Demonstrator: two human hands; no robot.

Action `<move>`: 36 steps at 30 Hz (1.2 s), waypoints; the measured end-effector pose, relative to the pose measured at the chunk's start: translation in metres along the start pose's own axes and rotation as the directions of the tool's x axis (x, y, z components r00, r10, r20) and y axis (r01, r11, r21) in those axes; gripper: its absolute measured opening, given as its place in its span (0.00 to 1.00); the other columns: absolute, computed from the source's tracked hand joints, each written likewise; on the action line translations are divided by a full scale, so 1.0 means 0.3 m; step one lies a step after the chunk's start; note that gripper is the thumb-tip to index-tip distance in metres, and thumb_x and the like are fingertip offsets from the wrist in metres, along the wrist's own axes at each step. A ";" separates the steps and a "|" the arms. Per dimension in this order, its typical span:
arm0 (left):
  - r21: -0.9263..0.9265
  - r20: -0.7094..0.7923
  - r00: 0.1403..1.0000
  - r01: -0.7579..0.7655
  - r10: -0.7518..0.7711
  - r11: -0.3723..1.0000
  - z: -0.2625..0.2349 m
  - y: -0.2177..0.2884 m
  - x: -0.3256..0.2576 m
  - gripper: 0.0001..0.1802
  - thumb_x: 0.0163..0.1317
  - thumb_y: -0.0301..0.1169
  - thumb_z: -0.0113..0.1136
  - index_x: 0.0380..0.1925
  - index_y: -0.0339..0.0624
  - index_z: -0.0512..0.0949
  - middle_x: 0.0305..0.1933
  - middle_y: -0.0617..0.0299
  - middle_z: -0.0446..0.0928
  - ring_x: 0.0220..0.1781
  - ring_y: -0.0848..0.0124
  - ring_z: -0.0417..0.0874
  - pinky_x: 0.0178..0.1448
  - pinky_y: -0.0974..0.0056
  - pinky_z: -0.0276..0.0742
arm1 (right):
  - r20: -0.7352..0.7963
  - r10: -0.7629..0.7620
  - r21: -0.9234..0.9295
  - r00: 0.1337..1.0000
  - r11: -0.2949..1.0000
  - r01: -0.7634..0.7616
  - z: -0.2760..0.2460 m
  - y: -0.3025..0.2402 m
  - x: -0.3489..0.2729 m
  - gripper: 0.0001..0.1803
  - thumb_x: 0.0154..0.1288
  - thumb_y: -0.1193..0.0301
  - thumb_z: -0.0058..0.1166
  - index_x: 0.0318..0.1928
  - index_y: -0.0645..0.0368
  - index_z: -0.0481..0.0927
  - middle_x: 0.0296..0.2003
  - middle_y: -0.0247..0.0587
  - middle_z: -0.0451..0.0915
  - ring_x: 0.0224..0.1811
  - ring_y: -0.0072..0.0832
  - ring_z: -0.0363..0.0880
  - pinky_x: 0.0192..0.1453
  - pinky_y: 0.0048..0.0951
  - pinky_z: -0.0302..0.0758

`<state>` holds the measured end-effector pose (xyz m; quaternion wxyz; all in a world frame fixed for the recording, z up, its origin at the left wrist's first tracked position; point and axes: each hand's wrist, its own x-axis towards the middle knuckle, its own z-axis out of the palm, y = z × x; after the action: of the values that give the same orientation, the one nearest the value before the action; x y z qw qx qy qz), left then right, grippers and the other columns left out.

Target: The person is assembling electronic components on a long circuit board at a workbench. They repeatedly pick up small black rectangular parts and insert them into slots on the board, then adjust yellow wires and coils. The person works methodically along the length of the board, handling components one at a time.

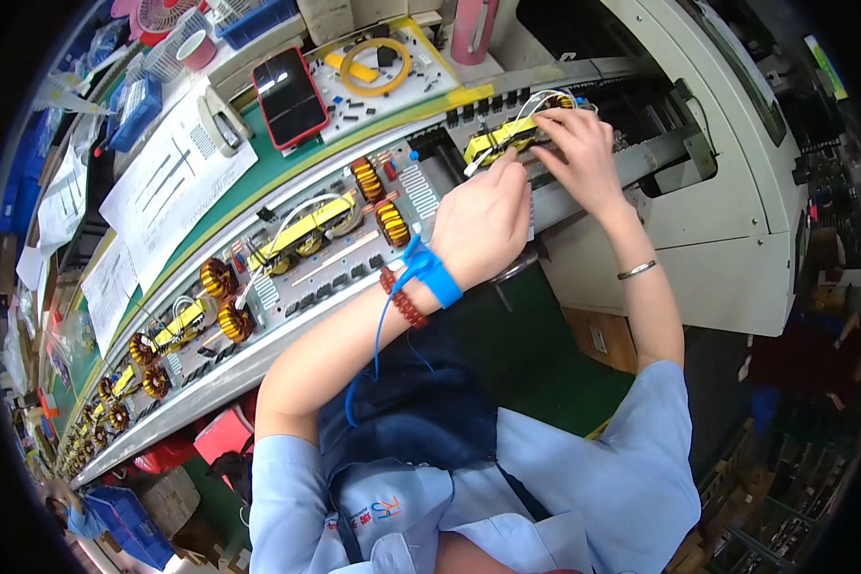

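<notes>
Phone (pixel 290 99): red case, dark screen, on green surface (pixel 266 170)
Papers (pixel 167 187): printed sheets, pale stapler-like tool (pixel 222 126) on one
Ring (pixel 407 71): yellow, right of phone
Cup (pixel 196 51): pink, near blue bin (pixel 257 26)
Bottle (pixel 474 32): pink, right of ring

Toward one o'clock the left hand (pixel 483 222) mostly hides its fingers; at twelve a pink bottle (pixel 471 34) is cropped; at eight, circuit boards (pixel 84 432) blur.

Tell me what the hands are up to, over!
Left hand, right hand: both at yellow part, grips unclear. White wires across it. Left hand blocks some of the view.
</notes>
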<state>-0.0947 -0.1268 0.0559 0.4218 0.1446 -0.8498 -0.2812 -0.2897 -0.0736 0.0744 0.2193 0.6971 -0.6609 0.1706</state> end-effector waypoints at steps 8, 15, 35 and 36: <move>0.104 0.075 0.987 0.136 -0.144 0.985 0.037 -0.026 0.049 0.06 0.63 0.29 0.51 0.33 0.37 0.68 0.57 0.39 0.72 0.27 0.44 0.79 0.31 0.50 0.77 | 0.032 -0.140 -0.044 0.990 0.989 0.142 0.043 0.031 0.037 0.23 0.48 0.65 0.66 0.48 0.51 0.80 0.45 0.25 0.79 0.56 0.28 0.69 0.61 0.39 0.58; 0.149 0.058 0.990 0.119 -0.129 0.982 0.048 -0.036 0.050 0.07 0.62 0.28 0.52 0.35 0.36 0.70 0.52 0.38 0.75 0.28 0.46 0.80 0.31 0.50 0.77 | 0.050 -0.114 -0.033 0.992 0.993 0.115 0.053 0.025 0.040 0.23 0.51 0.64 0.65 0.50 0.48 0.81 0.46 0.24 0.80 0.57 0.27 0.69 0.62 0.39 0.53; 0.136 0.025 0.999 0.022 -0.025 0.991 0.004 -0.015 0.054 0.08 0.62 0.28 0.52 0.36 0.34 0.70 0.52 0.43 0.76 0.28 0.50 0.81 0.29 0.53 0.78 | -0.142 0.091 0.027 0.986 0.996 -0.088 0.001 0.035 -0.068 0.20 0.54 0.64 0.62 0.49 0.47 0.80 0.47 0.27 0.76 0.57 0.29 0.68 0.60 0.39 0.57; 0.121 0.028 0.999 0.013 -0.016 0.993 0.004 -0.009 0.052 0.08 0.62 0.28 0.52 0.37 0.34 0.70 0.51 0.43 0.77 0.29 0.50 0.81 0.30 0.53 0.78 | -0.130 0.177 0.039 0.976 0.984 -0.173 -0.001 0.053 -0.085 0.20 0.55 0.64 0.62 0.50 0.47 0.79 0.47 0.27 0.76 0.56 0.29 0.68 0.59 0.39 0.57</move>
<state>-0.1050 -0.1360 0.0636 0.3978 0.1720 -0.8703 -0.2342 -0.3073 -0.0524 0.0624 0.2375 0.6263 -0.7011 0.2446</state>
